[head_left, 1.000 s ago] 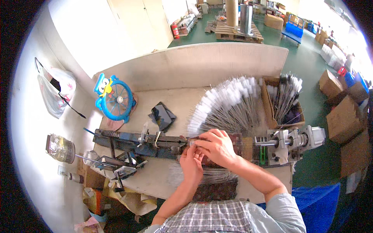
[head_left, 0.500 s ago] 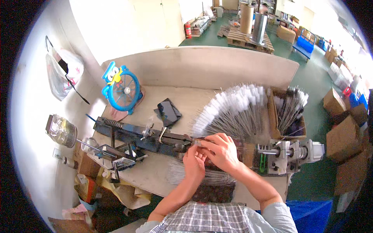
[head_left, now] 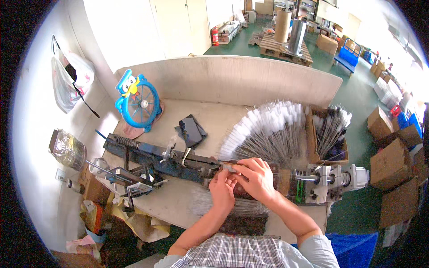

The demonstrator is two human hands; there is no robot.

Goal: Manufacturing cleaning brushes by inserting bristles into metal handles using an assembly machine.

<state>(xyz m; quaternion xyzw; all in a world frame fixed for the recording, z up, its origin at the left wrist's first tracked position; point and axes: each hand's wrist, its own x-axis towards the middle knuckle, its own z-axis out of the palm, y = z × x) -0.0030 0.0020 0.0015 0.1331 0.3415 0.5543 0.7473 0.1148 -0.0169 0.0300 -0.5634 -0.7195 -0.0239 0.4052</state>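
My left hand (head_left: 222, 191) and my right hand (head_left: 254, 179) meet at the inner end of a long dark metal machine bar (head_left: 147, 152). Both have their fingers bent and pinched together around a small greyish piece (head_left: 230, 168), mostly hidden by the fingers, so its kind does not show. Just beyond the hands lies a wide fan of wire-stemmed brushes (head_left: 268, 127) with white bristles. Below my wrists a bundle of thin wire stems (head_left: 252, 207) rests along the near side of the bench.
Right of my hands stands a spindle unit (head_left: 330, 181) with a shaft. A cardboard box (head_left: 311, 138) of dark-bristled brushes sits behind it. On the bench are a black phone-like slab (head_left: 192, 131) and a blue round fan (head_left: 142, 105). A low board (head_left: 223, 80) edges the back.
The whole view has shifted slightly. My hands stay together at the same place by the bar, with only small finger movements.
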